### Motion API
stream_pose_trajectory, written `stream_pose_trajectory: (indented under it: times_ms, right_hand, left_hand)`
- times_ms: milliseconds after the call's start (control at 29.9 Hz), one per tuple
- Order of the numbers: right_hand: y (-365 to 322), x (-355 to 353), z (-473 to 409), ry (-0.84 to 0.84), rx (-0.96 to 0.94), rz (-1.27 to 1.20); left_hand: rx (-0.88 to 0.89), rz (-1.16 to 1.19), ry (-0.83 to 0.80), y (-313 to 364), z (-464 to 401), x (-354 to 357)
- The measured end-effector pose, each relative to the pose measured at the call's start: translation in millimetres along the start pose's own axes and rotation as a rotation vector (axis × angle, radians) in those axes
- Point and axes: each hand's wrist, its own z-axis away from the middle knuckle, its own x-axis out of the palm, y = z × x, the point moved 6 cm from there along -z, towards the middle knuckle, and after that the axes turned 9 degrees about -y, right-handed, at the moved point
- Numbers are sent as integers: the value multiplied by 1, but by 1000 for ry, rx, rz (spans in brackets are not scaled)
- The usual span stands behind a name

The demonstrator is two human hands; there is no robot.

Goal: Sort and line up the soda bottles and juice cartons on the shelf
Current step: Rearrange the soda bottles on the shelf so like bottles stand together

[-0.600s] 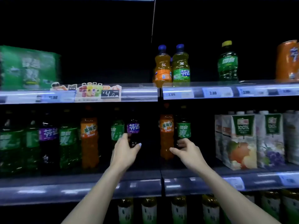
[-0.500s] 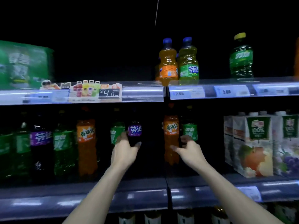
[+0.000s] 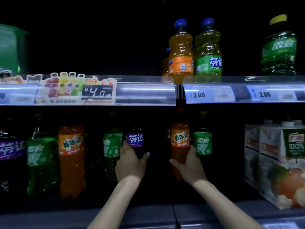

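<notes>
On the lower shelf [image 3: 132, 217], a dark bottle [image 3: 135, 142] with a purple label reading 芬达 is gripped by the left hand [image 3: 130, 164], fingers wrapped round it. An orange bottle [image 3: 179, 142] labelled 美年达 is clasped by the right hand [image 3: 189, 166]. Juice cartons [image 3: 280, 162] marked 100% are stood at the shelf's right end. Price tags [image 3: 208, 95] above read 2.00.
</notes>
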Motion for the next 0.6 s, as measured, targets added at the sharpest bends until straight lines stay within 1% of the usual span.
stream_pose_trajectory:
  times_ms: [134,334,434,601]
  right_hand:
    - [4,-1,-6,-8,-13,18]
    - [6,-1,-10,-32,-31,43]
    - [8,-3,-11,-48,-45,39]
    - [9,-4,-9,-75,-64,30]
  left_hand:
    - [3,-113,7,3,3,-3]
    - [41,-162,22,4,5,-5]
    - [59,-186,57,5,4,-8]
    - [82,-273,85,5,2,-8]
